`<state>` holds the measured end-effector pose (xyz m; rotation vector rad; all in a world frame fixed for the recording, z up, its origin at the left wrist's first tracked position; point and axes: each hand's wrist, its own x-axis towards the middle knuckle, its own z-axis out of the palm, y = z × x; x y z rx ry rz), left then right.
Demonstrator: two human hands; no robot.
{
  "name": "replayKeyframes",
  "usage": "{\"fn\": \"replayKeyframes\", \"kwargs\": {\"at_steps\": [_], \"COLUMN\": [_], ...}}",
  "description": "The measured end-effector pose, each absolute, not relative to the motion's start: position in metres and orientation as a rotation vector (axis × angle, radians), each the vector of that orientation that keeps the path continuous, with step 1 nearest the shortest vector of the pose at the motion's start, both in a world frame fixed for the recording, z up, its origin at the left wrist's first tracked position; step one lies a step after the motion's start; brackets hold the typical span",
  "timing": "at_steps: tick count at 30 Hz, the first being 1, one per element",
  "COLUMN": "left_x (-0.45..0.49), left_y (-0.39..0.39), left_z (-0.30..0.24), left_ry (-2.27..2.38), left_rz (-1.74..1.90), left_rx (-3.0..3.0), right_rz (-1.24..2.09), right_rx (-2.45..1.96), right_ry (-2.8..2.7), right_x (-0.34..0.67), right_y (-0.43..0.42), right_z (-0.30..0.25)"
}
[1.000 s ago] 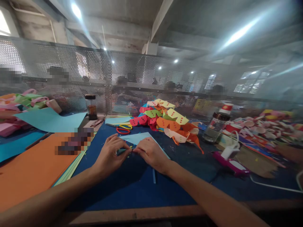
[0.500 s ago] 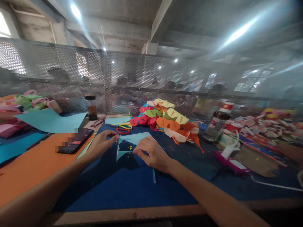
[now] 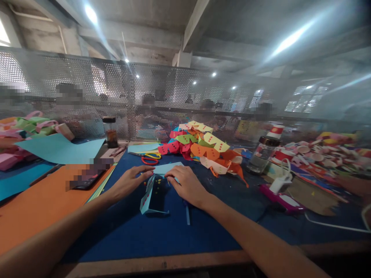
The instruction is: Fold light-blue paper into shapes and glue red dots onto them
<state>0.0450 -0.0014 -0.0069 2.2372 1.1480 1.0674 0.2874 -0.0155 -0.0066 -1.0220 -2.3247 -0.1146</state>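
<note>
A folded piece of light blue paper point(image 3: 147, 199) with small red marks stretches between my hands, one bent strip of it reaching toward the table's front edge. At its far left part, my left hand point(image 3: 131, 183) is closed, thumb and fingers on the paper. My right hand point(image 3: 189, 187) pinches the paper's far edge from the right, fingertips close to the left ones. Tiny yellow bits point(image 3: 158, 181) lie on the blue table covering point(image 3: 162, 235) between the hands. A narrow pale strip point(image 3: 188, 215) is below my right hand.
Scissors point(image 3: 150, 158) with red and yellow handles lie beyond my hands. Behind them is a pile of folded coloured papers point(image 3: 213, 150). Orange sheets point(image 3: 37, 212) and a phone point(image 3: 89, 178) are left; a glass bottle point(image 3: 261, 154) and purple device point(image 3: 281, 199) stand right. A perforated metal screen point(image 3: 162, 85) rises behind.
The light blue paper has turned, its folded strip now reaching nearer me with red marks showing. My left hand has shifted right, closer to my right hand.
</note>
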Motion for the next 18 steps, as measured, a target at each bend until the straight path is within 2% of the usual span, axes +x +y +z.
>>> {"fn": "replayKeyframes", "kwargs": {"at_steps": [18], "left_x": [0.055], "left_y": [0.001], "left_z": [-0.02], "left_ry": [1.037], "left_rz": [1.114], "left_rx": [2.332], "right_rz": [-0.121], "right_rx": [-1.089], "right_ry": [-2.348], "right_x": [0.289], "right_y": [-0.011], "right_z": [-0.01]}}
